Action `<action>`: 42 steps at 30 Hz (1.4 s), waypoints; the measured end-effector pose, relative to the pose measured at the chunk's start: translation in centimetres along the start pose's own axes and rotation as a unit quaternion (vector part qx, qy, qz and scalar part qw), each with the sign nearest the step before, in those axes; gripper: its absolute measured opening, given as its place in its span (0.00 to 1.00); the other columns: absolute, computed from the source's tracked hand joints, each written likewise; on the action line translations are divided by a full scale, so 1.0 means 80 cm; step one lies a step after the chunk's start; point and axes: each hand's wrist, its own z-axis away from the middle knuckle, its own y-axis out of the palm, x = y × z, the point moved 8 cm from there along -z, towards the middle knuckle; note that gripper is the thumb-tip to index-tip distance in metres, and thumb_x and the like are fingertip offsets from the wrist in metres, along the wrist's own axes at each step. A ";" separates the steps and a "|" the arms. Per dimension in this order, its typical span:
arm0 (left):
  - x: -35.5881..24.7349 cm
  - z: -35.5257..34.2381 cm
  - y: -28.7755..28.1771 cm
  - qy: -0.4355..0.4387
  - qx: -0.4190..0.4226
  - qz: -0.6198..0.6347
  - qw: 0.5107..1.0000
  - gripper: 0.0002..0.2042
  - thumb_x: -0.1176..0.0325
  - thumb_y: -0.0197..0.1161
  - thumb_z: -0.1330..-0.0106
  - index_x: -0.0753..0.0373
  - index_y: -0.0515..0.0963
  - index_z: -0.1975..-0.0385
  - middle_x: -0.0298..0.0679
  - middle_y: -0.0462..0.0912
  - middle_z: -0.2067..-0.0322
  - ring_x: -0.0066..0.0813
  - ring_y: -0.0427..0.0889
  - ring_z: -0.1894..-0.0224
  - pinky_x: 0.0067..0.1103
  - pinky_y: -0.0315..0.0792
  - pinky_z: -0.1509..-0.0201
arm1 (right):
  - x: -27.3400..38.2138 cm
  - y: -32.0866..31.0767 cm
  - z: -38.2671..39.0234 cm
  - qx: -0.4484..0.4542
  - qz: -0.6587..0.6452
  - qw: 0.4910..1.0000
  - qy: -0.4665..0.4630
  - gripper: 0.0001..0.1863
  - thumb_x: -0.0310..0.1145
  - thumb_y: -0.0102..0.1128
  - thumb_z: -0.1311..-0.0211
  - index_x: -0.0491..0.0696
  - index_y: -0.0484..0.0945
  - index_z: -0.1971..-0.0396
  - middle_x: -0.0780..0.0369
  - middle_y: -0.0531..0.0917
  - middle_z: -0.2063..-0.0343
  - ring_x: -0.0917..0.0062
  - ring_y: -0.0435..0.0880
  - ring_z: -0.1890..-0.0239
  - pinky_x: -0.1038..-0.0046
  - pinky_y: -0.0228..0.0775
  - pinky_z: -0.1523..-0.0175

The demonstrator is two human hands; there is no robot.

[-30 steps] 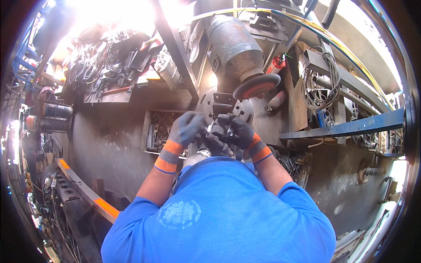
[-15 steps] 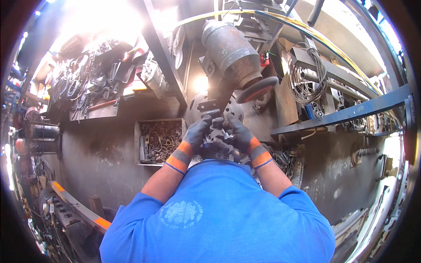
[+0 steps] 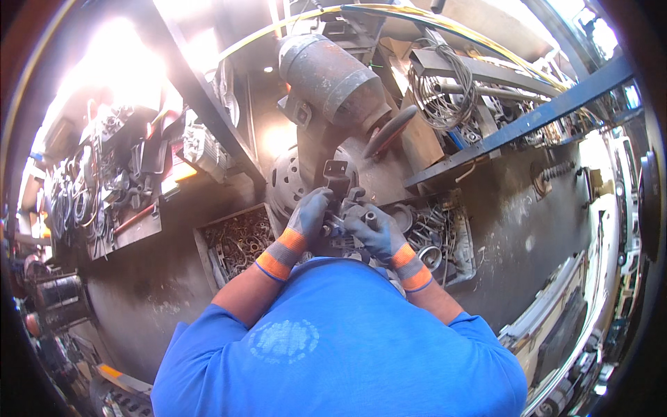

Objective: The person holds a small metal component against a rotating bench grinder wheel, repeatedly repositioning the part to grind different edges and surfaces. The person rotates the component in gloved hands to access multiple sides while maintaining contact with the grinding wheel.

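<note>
Both hands wear grey gloves with orange-banded cuffs and meet in front of my blue shirt. My left hand [image 3: 310, 214] is closed on the left side of a dark metal part [image 3: 353, 201], below an upright bracket plate [image 3: 336, 171] with holes. My right hand [image 3: 381, 235] wraps round the part's right side, where a short round metal end [image 3: 372, 218] sticks out by the fingers. The gloves hide much of the part, so its exact kind and whether it rests on anything cannot be made out. Behind it stands a round metal base [image 3: 281, 182] with holes.
A large rusty motor [image 3: 326, 73] with a dark wheel [image 3: 390, 131] stands ahead. Boxes of metal scraps [image 3: 240, 243] and rings and rods [image 3: 445, 240] lie left and right. A blue beam [image 3: 528, 119] crosses at right; a tool-covered bench [image 3: 128, 229] is far left.
The view has turned and shifted, so the motor and bench sit further left. My right hand has moved lower round the part, with its fingers now curled across it. My left hand keeps its grip.
</note>
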 end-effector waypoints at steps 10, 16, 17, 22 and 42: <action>-0.043 0.003 0.062 -0.066 0.041 0.246 0.966 0.20 0.56 0.45 0.30 0.64 0.70 0.48 0.39 0.77 0.57 0.27 0.77 0.57 0.26 0.74 0.53 | 0.022 -0.016 0.006 0.058 -0.187 0.979 -0.054 0.11 0.36 0.58 0.39 0.43 0.80 0.67 0.71 0.77 0.73 0.86 0.72 0.70 0.80 0.67 0.64; -0.075 0.015 0.072 0.037 -0.033 0.133 0.990 0.19 0.56 0.41 0.27 0.63 0.72 0.50 0.39 0.77 0.58 0.27 0.78 0.60 0.24 0.75 0.55 | 0.006 -0.032 -0.001 0.106 -0.206 0.973 0.005 0.10 0.36 0.56 0.37 0.45 0.80 0.66 0.73 0.77 0.71 0.87 0.72 0.68 0.81 0.65 0.63; -0.080 0.014 0.078 0.046 -0.044 0.116 0.991 0.18 0.57 0.41 0.27 0.63 0.72 0.51 0.39 0.77 0.58 0.27 0.78 0.60 0.24 0.75 0.55 | 0.012 -0.036 0.000 0.109 -0.202 0.973 -0.009 0.10 0.36 0.55 0.37 0.45 0.80 0.66 0.71 0.78 0.70 0.86 0.73 0.67 0.81 0.67 0.62; -0.071 0.008 0.079 0.108 -0.121 -0.035 0.986 0.16 0.62 0.40 0.28 0.63 0.72 0.53 0.39 0.77 0.57 0.25 0.76 0.58 0.24 0.71 0.51 | 0.034 -0.052 0.015 0.119 -0.254 0.960 0.020 0.12 0.38 0.53 0.36 0.46 0.80 0.66 0.68 0.79 0.70 0.85 0.76 0.67 0.80 0.70 0.60; -0.110 0.010 0.098 0.073 -0.234 -0.011 0.969 0.19 0.62 0.43 0.30 0.67 0.74 0.50 0.40 0.80 0.56 0.26 0.77 0.55 0.23 0.71 0.50 | 0.060 -0.079 -0.005 0.131 -0.135 0.981 -0.056 0.12 0.36 0.50 0.40 0.46 0.80 0.68 0.71 0.76 0.75 0.86 0.72 0.71 0.81 0.66 0.66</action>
